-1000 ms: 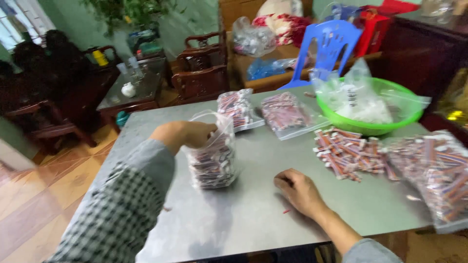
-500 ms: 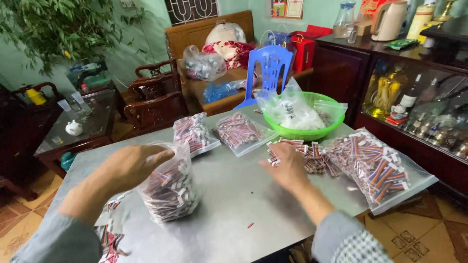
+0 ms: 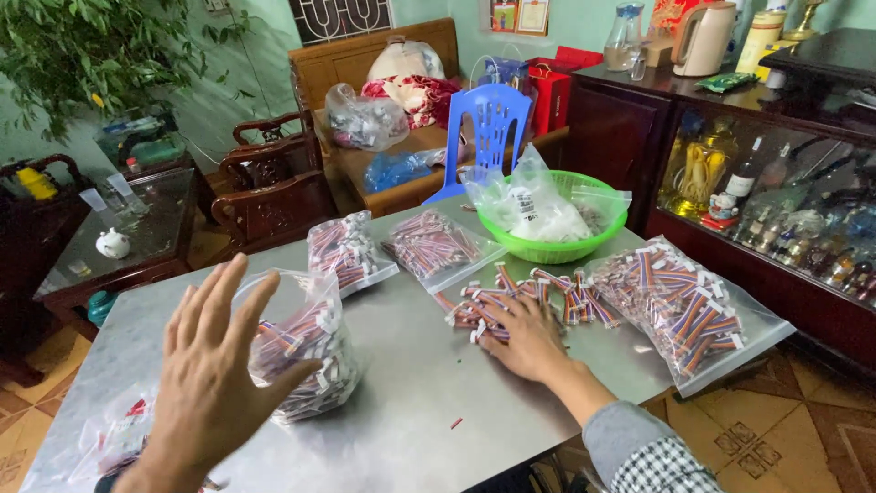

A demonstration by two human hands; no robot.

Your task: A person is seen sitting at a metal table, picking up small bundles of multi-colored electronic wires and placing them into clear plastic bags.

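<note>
Dull brushed-metal tabletop [image 3: 411,402], crinkly clear plastic bags [image 3: 301,351], glossy green plastic bowl [image 3: 557,248], polished dark wood cabinet [image 3: 630,128].

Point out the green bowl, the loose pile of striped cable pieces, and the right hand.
green bowl [image 3: 547,250], head view, on its front rim.
loose pile of striped cable pieces [image 3: 557,292], head view, on the pile's middle.
right hand [image 3: 527,340], head view, on the back of the hand.

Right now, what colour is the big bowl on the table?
Bright green bowl, seen in the head view.
</note>
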